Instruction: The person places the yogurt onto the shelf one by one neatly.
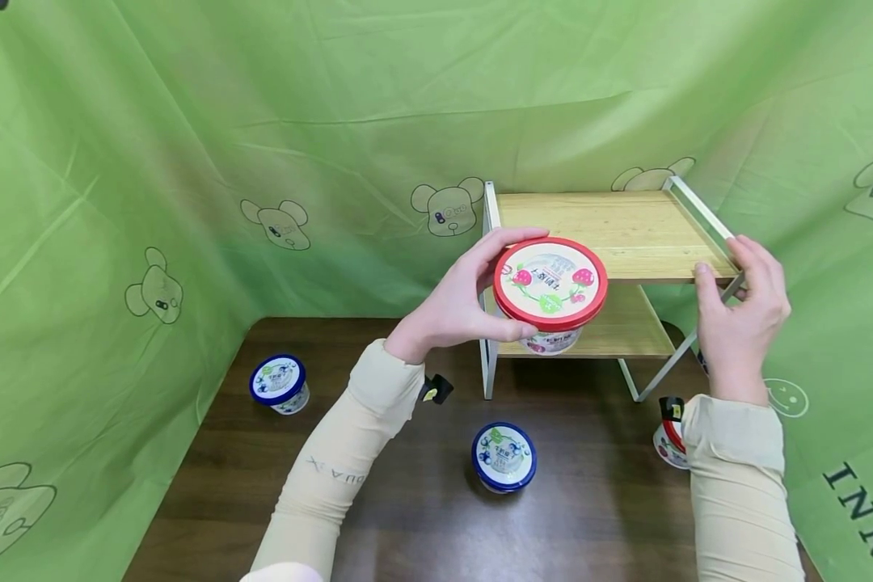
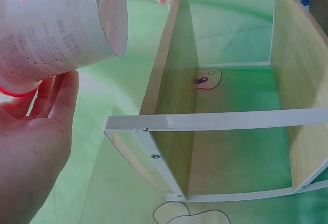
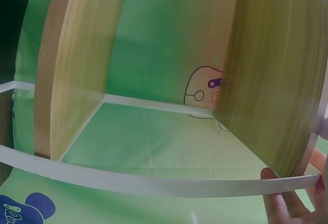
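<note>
My left hand (image 1: 473,295) grips a round tub with a red lid and strawberry print (image 1: 550,287), thumb on the near side and fingers round the far side. The tub is raised in front of a two-tier shelf rack (image 1: 604,230) with wooden boards and a white metal frame. In the left wrist view the tub (image 2: 56,29) appears sideways, close to the rack's frame (image 2: 220,121). My right hand (image 1: 744,311) holds the rack's front right corner, thumb at the upper board's edge. Its fingers (image 3: 279,203) straddle the white bar in the right wrist view.
On the dark wooden table (image 1: 422,517) stand a blue-lidded tub (image 1: 504,457) in front of the rack and another blue-lidded tub (image 1: 280,382) at the left. Another red-lidded tub (image 1: 671,447) is partly hidden by my right wrist. Green printed cloth (image 1: 349,97) encloses the table.
</note>
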Motion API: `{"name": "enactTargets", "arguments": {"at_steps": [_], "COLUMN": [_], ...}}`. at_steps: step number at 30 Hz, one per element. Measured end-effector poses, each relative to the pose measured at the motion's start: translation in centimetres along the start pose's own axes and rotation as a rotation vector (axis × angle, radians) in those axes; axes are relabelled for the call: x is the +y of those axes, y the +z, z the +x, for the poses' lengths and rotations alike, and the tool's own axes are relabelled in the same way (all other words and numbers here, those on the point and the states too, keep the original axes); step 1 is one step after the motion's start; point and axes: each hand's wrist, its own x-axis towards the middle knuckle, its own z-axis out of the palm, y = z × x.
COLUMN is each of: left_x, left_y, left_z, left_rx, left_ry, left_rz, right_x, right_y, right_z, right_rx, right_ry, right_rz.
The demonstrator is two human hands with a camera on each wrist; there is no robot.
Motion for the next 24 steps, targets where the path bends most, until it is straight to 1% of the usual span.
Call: {"name": "enactTargets", "arguments": {"at_steps": [7, 15, 19, 24], "left_x": [0.0, -0.2, -0.3, -0.4], "left_y": [-0.5, -1.2, -1.3, -1.6], "left_z": [1.0, 2.1, 2.7, 3.6], "left_rx": [0.009, 0.044, 0.060, 0.098], "left_ry": [-0.008, -0.039, -0.053, -0.108], "left_rz": [-0.004, -0.004, -0.029, -0.056], "right_x": [-0.1, -0.3, -0.3, -0.3], "right_y": [0.0, 0.1, 0.2, 0.2], "right_z": [-0.1, -0.2, -0.1, -0.1], "right_rx": [0.000, 0.000, 0.003, -0.004], "right_ry": [0.002, 0.001, -0.003, -0.003], "right_rz": [0.010, 0.020, 0.024, 0.028]}}
